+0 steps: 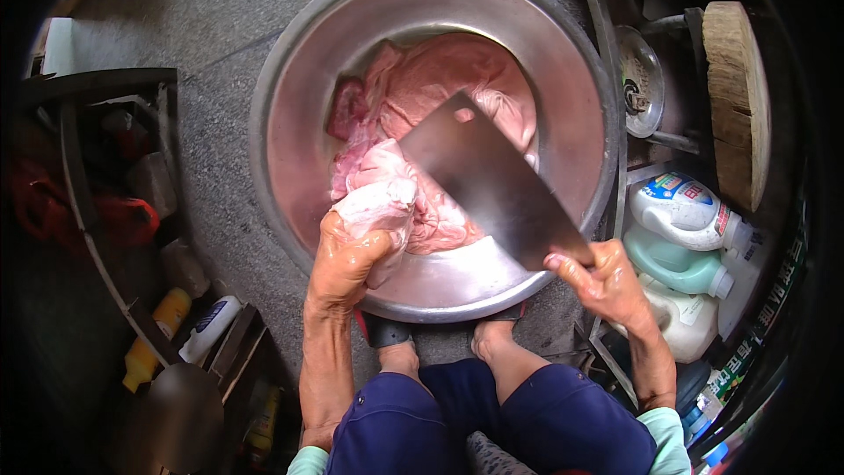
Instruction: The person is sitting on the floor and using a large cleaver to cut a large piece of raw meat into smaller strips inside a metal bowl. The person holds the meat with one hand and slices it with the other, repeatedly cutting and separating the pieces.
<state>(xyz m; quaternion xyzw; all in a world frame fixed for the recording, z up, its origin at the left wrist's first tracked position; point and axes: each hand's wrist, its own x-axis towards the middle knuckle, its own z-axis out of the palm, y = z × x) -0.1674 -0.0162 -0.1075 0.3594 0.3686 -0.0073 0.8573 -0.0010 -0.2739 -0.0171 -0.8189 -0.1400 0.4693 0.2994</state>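
We see printing mainly at right. White plastic jug (687, 213): blue-and-white label (675, 186) with bold lettering, smaller reddish printed patch nearer cap. Cream jug (675, 324) below: small print, too fine for us to read. Dark panel (745, 356) along right edge: large pale characters in slanting row. At left, white bottle (209, 330): dark marking, illegible to us.

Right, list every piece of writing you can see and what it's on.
The wording itself I won't copy out; print stands on these:
White jug, right: large lettering on a colourful label.
Dark strip, far right: big pale characters, bent by the lens.
White bottle, left: small marks, too blurred to read.
Cleaver and metal basin: none visible.
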